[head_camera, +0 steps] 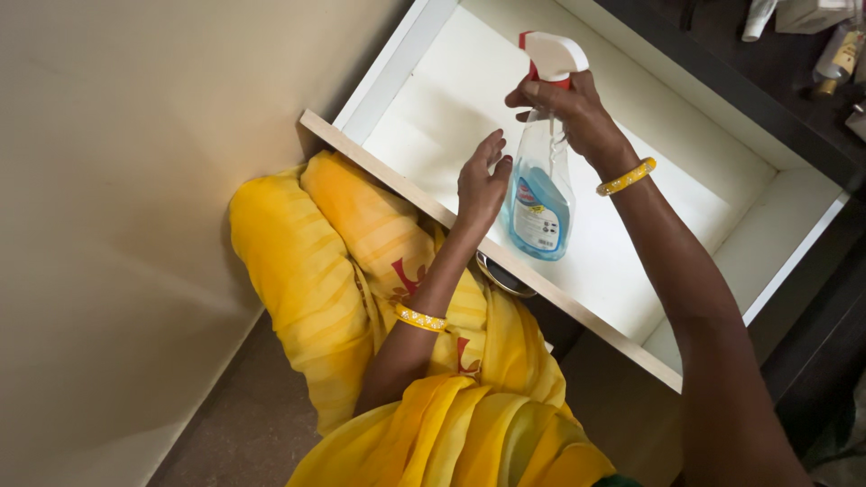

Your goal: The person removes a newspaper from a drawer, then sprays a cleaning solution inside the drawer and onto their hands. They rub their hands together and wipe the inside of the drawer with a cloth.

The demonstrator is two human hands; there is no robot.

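A clear spray bottle [541, 194] with blue liquid, a white trigger head and a red collar hangs over an open white drawer [433, 99]. My right hand [570, 106] grips its neck just under the trigger head. My left hand [482, 185] is beside the bottle's lower left, fingers spread, fingertips close to or just touching its side, above the drawer's front edge. Both wrists wear yellow bangles. The drawer's inside looks bare and white.
Yellow cloth [361, 271] covers my lap under the drawer. A pale wall [135, 180] stands to the left. A dark cabinet top [776, 81] at the upper right holds small bottles and tubes [834, 59]. A round dark object [505, 278] shows under the drawer front.
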